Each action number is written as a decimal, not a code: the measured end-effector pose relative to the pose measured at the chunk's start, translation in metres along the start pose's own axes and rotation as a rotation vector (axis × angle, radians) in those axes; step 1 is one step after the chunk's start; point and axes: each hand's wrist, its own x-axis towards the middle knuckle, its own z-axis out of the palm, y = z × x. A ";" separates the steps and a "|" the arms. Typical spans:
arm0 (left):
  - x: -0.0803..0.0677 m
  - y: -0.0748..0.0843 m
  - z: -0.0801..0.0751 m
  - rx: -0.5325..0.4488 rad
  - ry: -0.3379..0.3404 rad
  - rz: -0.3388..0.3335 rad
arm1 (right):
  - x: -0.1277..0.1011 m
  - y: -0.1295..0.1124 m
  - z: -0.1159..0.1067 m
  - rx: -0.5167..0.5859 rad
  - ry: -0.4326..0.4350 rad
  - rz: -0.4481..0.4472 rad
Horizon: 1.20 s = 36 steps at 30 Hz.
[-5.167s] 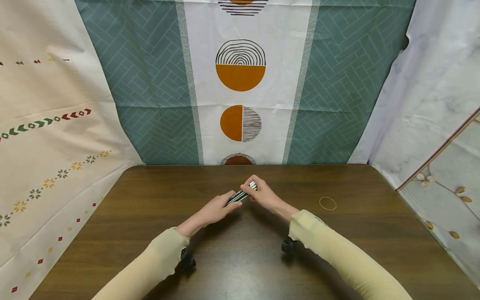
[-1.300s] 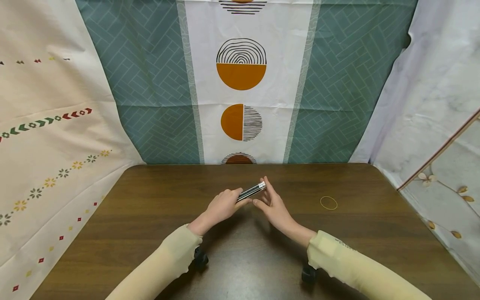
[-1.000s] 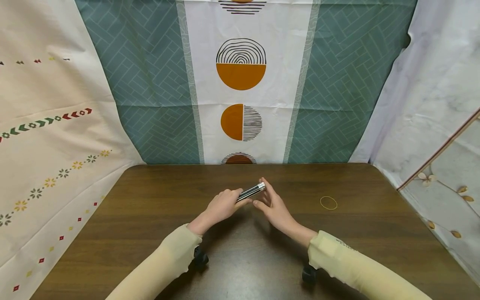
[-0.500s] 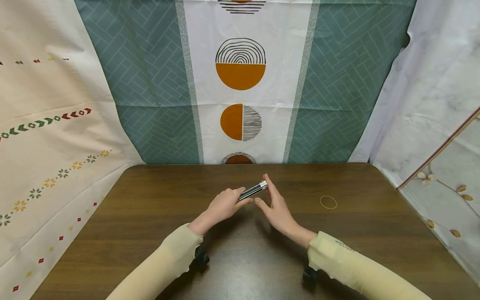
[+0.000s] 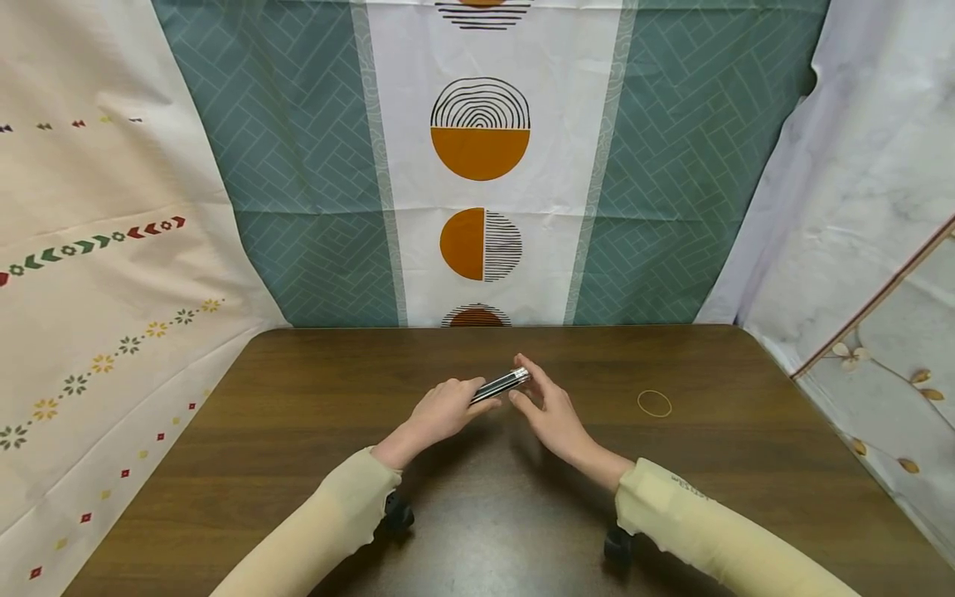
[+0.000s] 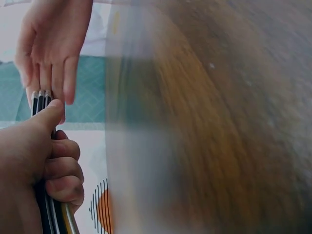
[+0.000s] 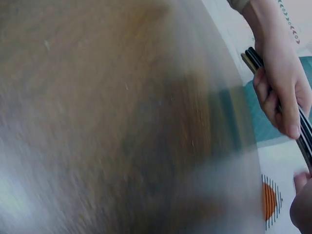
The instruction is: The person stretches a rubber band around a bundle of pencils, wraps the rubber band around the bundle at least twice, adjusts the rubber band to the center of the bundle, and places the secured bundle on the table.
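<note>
Above the middle of the table, a bundle of slim dark striped pencils (image 5: 498,386) with silver ends slants up to the right. My left hand (image 5: 440,412) grips it, thumb along the top and fingers curled round it in the left wrist view, where more of the pencils (image 6: 41,101) sticks out past both sides of the fist. My right hand (image 5: 554,419) is at the silver ends, its fingers extended and thumb apart below. In the left wrist view the right palm (image 6: 53,39) faces the ends, fingers straight behind them. The right wrist view catches mainly the left hand (image 7: 282,73).
A thin yellow rubber band (image 5: 656,416) lies on the brown wooden table (image 5: 313,373), right of the hands. Patterned cloths hang behind and at both sides. Dark wrist cameras (image 5: 618,545) sit under both cuffs.
About five seconds ago my right hand pinched the silver ends; since then its fingers have straightened against them. Both hands and the bundle have shifted slightly right. In the last second only small movements show.
</note>
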 end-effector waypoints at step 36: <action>0.000 -0.001 -0.002 -0.334 -0.205 0.092 | 0.021 0.012 -0.031 0.188 -0.109 0.096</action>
